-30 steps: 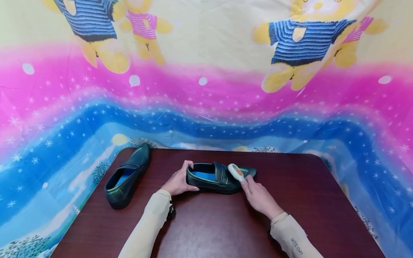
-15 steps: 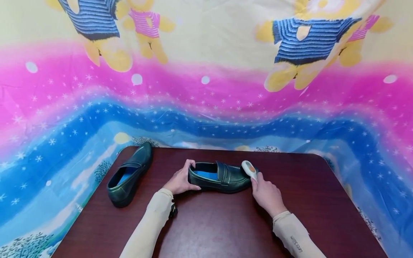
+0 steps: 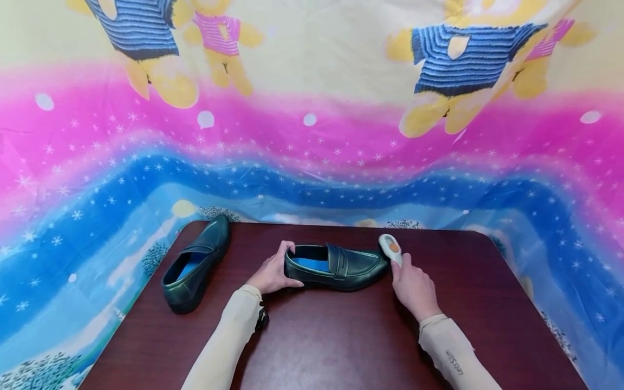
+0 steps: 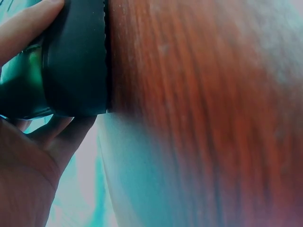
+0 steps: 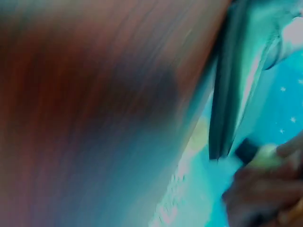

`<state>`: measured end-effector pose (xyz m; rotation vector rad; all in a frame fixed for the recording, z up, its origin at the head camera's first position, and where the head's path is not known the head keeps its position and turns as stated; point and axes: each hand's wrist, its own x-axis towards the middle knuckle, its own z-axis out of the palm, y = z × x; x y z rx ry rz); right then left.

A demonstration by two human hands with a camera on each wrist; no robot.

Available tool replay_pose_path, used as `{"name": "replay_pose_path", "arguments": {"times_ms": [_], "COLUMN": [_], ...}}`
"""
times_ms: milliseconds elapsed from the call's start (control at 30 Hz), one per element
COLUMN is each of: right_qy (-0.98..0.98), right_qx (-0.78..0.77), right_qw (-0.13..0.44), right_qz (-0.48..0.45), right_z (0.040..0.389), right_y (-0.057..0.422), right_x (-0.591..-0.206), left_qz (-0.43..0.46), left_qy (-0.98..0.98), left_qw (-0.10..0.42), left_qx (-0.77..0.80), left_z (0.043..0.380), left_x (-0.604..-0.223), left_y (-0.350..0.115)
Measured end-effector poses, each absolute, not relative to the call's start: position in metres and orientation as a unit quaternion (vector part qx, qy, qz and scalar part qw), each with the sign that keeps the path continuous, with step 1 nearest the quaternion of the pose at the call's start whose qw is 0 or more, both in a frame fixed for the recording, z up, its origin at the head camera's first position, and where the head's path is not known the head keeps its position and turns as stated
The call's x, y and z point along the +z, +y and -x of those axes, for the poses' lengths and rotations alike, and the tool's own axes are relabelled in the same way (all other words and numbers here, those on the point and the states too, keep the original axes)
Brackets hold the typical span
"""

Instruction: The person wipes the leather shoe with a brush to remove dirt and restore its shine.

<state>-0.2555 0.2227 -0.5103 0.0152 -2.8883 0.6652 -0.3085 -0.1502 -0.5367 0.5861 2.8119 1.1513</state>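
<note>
A black leather loafer (image 3: 358, 269) with a blue insole lies on the table, its toe to the right. My left hand (image 3: 270, 274) grips its heel, thumb on the near side and fingers behind; the left wrist view shows the hand wrapped about the dark heel (image 4: 75, 71). Just off the toe, my right hand (image 3: 415, 287) holds a small white shoe brush (image 3: 389, 244) with an orange patch by its handle. Dark bristles (image 5: 246, 150) show on it in the right wrist view, close to the loafer's toe (image 5: 222, 137), where the hand is blurred.
A second black loafer (image 3: 196, 268) with a blue insole stands at the table's left side, toe pointing to the back. The dark red wooden table (image 3: 317, 341) reaches a curtain (image 3: 312, 162) printed with bears, which hangs behind and around it.
My right hand has swept the brush rightward along the loafer's upper, from near the strap past the toe tip. The left hand keeps its grip on the heel.
</note>
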Motion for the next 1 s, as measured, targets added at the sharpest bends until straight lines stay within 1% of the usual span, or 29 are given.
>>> {"name": "replay_pose_path", "arguments": {"times_ms": [200, 300, 400, 500, 633, 900, 1000], "right_qy": [-0.926, -0.925, -0.94, -0.962, -0.98, -0.981, -0.98], "right_qx": [0.37, 0.369, 0.332, 0.263, 0.187, 0.147, 0.149], "right_qw": [-0.013, -0.03, -0.018, 0.014, 0.058, 0.122, 0.129], "right_qz": [-0.07, -0.079, -0.079, -0.071, -0.045, 0.004, 0.009], "right_z": [0.256, 0.259, 0.263, 0.263, 0.26, 0.257, 0.258], "right_y": [0.196, 0.184, 0.177, 0.179, 0.192, 0.223, 0.226], "right_x": [-0.507, -0.507, -0.507, -0.508, -0.508, -0.505, -0.504], "left_qz": [-0.187, -0.186, -0.185, -0.185, -0.184, -0.185, -0.182], "left_qy": [0.911, 0.911, 0.911, 0.911, 0.911, 0.91, 0.91], "left_qw": [0.025, 0.026, 0.026, 0.024, 0.024, 0.033, 0.032], "left_qx": [0.368, 0.368, 0.368, 0.367, 0.369, 0.371, 0.37], "left_z": [0.309, 0.309, 0.309, 0.309, 0.309, 0.309, 0.309], "left_x": [-0.537, -0.536, -0.535, -0.535, -0.535, -0.536, -0.536], "left_y": [-0.151, -0.151, -0.15, -0.15, -0.15, -0.15, -0.15]}}
